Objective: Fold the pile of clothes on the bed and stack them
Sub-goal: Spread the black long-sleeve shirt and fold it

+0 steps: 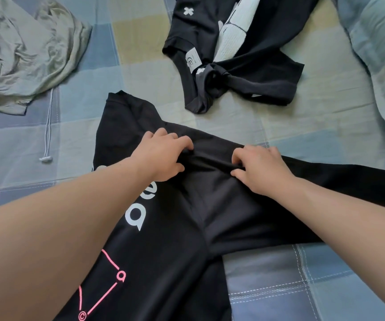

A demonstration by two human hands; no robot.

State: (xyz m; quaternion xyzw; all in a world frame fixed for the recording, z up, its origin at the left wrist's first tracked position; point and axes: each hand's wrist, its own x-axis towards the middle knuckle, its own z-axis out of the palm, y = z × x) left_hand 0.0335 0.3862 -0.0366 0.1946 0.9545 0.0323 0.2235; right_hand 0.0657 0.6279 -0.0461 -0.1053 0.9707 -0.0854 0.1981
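A black T-shirt [210, 216] with white letters and pink line art lies spread across the bed in front of me. My left hand [161, 156] and my right hand [260, 170] sit close together at its collar area, and each pinches a raised fold of the black cloth between fingers and thumb. One sleeve reaches away to the right. A second black garment [256, 66] with white panels and a visible label lies crumpled further back. A grey-green garment [18, 54] with a white drawstring [48, 126] is bunched at the back left.
The bed is covered by a checked sheet [159, 72] in blue, grey and pale yellow. A pillow [378, 42] in the same fabric lies along the right edge. Bare sheet shows between the three garments and at the lower right.
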